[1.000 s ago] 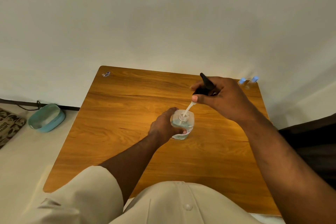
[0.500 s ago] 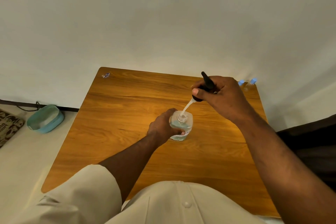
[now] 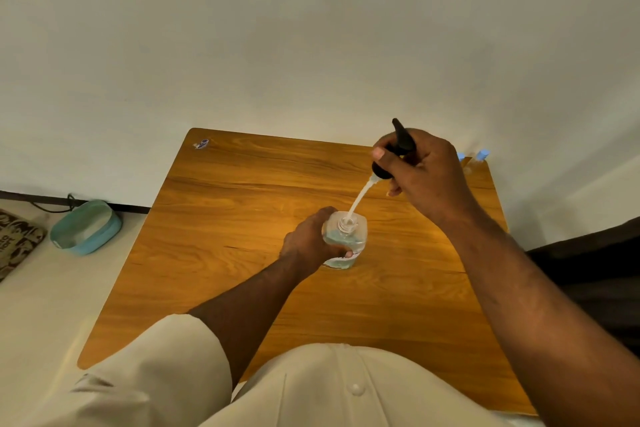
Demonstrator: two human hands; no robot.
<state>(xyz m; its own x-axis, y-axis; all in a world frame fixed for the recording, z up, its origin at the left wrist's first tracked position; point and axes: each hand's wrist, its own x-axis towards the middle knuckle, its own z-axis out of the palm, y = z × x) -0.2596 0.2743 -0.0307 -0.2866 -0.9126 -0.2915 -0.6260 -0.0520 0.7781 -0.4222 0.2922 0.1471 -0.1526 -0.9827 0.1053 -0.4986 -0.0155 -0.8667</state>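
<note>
A: What changed?
B: The black pump head [image 3: 400, 142] is higher than a second ago, and more of the white dip tube [image 3: 360, 199] shows. The tube's tip is in the neck of the clear bottle [image 3: 346, 243]. Looks like the pump is coming out but isn't free yet.
A: Hands?
B: The right hand [image 3: 426, 177] has fingers curled round the pump head. The left hand [image 3: 308, 243] wraps the bottle, which stands upright mid-table [image 3: 242, 218].
A: Counts?
B: One bottle, one pump, two hands. Two blue caps [image 3: 483, 153] at the far right edge, one sticker [image 3: 202, 143] in the far left corner, one teal tub [image 3: 86, 227] on the floor to the left.
</note>
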